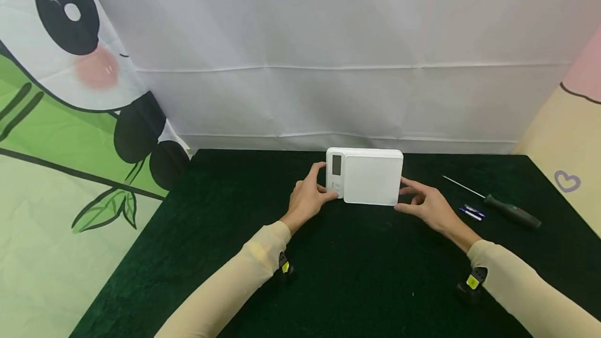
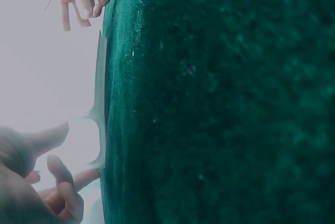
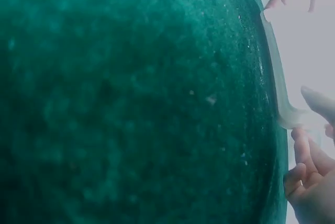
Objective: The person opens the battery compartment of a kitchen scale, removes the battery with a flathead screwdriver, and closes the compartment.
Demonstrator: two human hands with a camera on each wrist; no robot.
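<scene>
A white kitchen scale (image 1: 373, 180) is held between both hands at the far middle of the table, its weighing plate and small dark display facing the head camera. My left hand (image 1: 306, 196) grips its left end, thumb on the near corner by the buttons and a finger at the left edge. At the opposite end, my right hand (image 1: 429, 206) pinches the right edge between thumb and fingers. Both wrist views are washed out; the scale's pale edge (image 2: 100, 98) runs close to the green cloth, and whether it touches cannot be told.
To the right lie a screwdriver (image 1: 512, 213) with a dark handle and two small blue-and-white batteries (image 1: 472, 213). Dark green cloth (image 1: 366, 275) covers the table. A white fabric backdrop (image 1: 300, 103) hangs behind, with printed cartoon panels at the sides.
</scene>
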